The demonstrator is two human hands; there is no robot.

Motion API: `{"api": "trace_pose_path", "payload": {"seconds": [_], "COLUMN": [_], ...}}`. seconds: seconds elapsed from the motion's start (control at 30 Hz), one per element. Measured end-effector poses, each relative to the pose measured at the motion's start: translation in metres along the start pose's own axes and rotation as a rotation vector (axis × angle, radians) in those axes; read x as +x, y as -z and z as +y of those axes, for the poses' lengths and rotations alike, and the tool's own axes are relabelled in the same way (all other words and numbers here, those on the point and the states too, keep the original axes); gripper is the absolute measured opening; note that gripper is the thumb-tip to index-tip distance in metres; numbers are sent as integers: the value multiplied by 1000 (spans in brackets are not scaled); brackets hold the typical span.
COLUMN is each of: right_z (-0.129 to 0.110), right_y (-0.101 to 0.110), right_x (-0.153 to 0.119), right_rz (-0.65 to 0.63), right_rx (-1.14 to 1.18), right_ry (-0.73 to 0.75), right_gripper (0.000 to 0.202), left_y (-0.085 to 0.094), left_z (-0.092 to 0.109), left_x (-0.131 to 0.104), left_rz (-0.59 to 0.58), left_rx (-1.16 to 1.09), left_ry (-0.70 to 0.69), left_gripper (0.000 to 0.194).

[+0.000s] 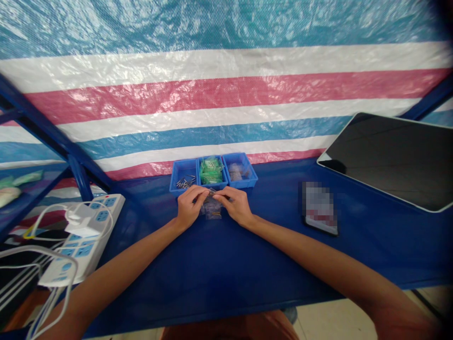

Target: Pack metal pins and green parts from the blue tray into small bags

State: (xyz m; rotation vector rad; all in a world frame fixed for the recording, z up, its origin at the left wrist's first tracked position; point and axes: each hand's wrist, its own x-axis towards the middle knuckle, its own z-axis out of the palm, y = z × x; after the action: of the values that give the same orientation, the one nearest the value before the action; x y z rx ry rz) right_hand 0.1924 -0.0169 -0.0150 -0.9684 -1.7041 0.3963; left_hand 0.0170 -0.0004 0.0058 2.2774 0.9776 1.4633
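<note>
My left hand [191, 204] and my right hand [236, 204] are close together above the blue table, just in front of three small blue bins. Both are closed, thumbs against fingertips, pinching what looks like a small clear plastic bag [212, 191]. Below the fingers lie more clear plastic bags [213, 210], one with a small gold-coloured piece inside. The left bin [172, 182] has loose thin metal pins or screws [186, 182]. Green plastic packets [211, 171] fill the middle bin [226, 182]. Clear bags [238, 172] lie in the right bin [250, 182].
A white power strip [102, 231] with a plugged-in charger [83, 221] and trailing white cables is at the left. A phone with a blurred screen [320, 208] lies right of my hands. Beyond it rests a large dark-screened panel [392, 158]. Striped plastic sheeting [226, 94] hangs behind the table.
</note>
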Motion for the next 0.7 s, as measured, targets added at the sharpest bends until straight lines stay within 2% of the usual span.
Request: {"api": "trace_pose_path", "payload": {"seconds": [0.27,0.5,0.7], "right_z": [1,-4,-4], "right_y": [-1,0,1], "right_x": [0,0,0], "right_rz": [-46,-36,-50], "right_rx": [-2,0,-3], "right_ry": [-3,-2,4], "right_gripper": [26,24,23], "left_y": [-1,-2,-2], "left_z": [-3,-3,-3], "left_x": [0,-2,0], "left_rz": [-42,-26,-108], "left_rx": [1,-4,-35], "left_ry": [56,60,100], "left_gripper": [18,16,21]}}
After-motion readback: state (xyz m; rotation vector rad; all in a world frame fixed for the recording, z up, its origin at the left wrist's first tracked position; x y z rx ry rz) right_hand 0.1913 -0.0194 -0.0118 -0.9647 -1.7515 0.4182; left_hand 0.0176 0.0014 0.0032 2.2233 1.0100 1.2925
